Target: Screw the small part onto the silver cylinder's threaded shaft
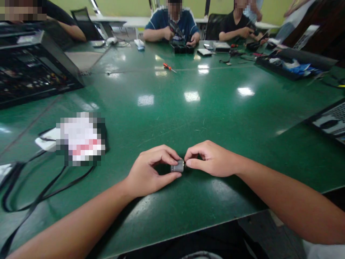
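A small grey metal cylinder (177, 166), which looks like a little electric motor, lies on its side just over the green tabletop. My left hand (151, 171) grips it between thumb and fingers. At its right end, where a thin brass-coloured part shows, my right hand (207, 158) has thumb and forefinger pinched together. Whatever lies between those right fingertips is too small and hidden to make out. Both hands are close to the table's front edge, almost touching each other.
The green table (172, 118) carries a blurred card on a black strap (54, 187) at left. An open computer case (35, 68) stands behind it. An orange-handled screwdriver (167, 66) lies farther back. A black tray (285, 68) sits at right. Other people work across the table.
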`<state>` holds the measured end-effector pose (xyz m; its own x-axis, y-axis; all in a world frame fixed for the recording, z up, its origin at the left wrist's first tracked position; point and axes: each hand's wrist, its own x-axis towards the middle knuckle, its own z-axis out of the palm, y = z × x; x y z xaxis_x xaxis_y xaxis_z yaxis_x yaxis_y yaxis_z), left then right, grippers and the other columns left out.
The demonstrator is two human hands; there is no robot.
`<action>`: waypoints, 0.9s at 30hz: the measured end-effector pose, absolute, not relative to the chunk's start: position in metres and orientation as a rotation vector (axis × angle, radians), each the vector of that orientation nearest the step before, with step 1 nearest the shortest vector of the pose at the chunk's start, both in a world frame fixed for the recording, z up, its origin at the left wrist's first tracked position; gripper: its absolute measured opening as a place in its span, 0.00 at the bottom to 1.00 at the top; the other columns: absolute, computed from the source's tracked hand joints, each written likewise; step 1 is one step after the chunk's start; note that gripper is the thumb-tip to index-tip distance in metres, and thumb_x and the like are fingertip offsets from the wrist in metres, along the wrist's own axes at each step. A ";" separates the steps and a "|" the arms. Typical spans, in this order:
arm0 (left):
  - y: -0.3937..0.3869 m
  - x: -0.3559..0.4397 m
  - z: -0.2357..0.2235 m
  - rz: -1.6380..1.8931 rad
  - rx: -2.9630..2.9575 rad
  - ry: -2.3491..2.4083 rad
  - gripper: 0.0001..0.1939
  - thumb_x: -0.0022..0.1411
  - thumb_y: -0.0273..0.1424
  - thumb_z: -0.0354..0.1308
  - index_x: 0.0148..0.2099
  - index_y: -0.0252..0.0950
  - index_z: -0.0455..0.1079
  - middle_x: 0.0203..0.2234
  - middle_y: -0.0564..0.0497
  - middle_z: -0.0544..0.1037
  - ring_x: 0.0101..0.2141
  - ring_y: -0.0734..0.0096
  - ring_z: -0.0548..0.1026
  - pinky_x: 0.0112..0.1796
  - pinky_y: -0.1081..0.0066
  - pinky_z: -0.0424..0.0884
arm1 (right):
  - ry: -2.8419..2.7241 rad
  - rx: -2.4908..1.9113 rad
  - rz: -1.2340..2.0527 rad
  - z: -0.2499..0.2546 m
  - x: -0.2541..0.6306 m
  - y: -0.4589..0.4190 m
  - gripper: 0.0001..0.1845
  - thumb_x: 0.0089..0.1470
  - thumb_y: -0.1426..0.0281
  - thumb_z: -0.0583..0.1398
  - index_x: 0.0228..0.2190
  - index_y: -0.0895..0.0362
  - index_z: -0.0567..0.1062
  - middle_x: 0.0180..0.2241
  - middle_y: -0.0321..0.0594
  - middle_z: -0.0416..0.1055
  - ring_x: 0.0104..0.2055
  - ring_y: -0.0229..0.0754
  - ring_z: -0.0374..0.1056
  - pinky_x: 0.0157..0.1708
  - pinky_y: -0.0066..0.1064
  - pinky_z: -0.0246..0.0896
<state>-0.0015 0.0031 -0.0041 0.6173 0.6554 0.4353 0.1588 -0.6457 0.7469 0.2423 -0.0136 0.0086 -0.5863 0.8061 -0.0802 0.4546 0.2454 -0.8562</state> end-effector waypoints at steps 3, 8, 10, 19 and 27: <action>0.002 0.000 -0.003 0.941 2.178 0.651 0.10 0.54 0.27 0.73 0.36 0.40 0.76 0.35 0.47 0.84 0.34 0.64 0.84 0.36 0.66 0.81 | -2.146 -1.151 1.282 0.007 0.241 -0.014 0.11 0.62 0.65 0.60 0.34 0.58 0.80 0.28 0.34 0.75 0.29 0.35 0.66 0.31 0.28 0.55; 0.002 0.000 -0.002 0.931 2.231 0.627 0.11 0.53 0.28 0.74 0.36 0.41 0.76 0.34 0.48 0.84 0.32 0.65 0.84 0.36 0.66 0.81 | -2.185 -1.140 1.304 0.006 0.241 -0.013 0.10 0.61 0.66 0.61 0.34 0.58 0.80 0.29 0.36 0.77 0.30 0.36 0.68 0.33 0.29 0.57; 0.001 0.000 -0.001 0.911 2.243 0.577 0.11 0.53 0.28 0.75 0.36 0.41 0.76 0.34 0.48 0.85 0.32 0.65 0.84 0.37 0.66 0.80 | -2.208 -1.136 1.370 0.009 0.244 -0.012 0.09 0.60 0.65 0.63 0.35 0.57 0.81 0.30 0.36 0.78 0.31 0.37 0.70 0.34 0.29 0.60; 0.005 -0.006 -0.001 0.908 2.256 0.535 0.11 0.53 0.28 0.75 0.36 0.40 0.75 0.34 0.47 0.85 0.33 0.66 0.84 0.36 0.68 0.80 | -2.025 -1.162 1.953 0.012 0.268 -0.004 0.12 0.59 0.62 0.64 0.39 0.59 0.77 0.31 0.38 0.78 0.31 0.37 0.72 0.33 0.28 0.67; 0.004 -0.007 -0.001 0.918 2.284 0.499 0.11 0.53 0.27 0.74 0.36 0.40 0.76 0.33 0.46 0.85 0.32 0.66 0.84 0.36 0.68 0.80 | -2.015 -1.236 2.032 0.013 0.274 -0.003 0.12 0.57 0.62 0.64 0.37 0.59 0.77 0.28 0.37 0.77 0.28 0.35 0.70 0.31 0.28 0.66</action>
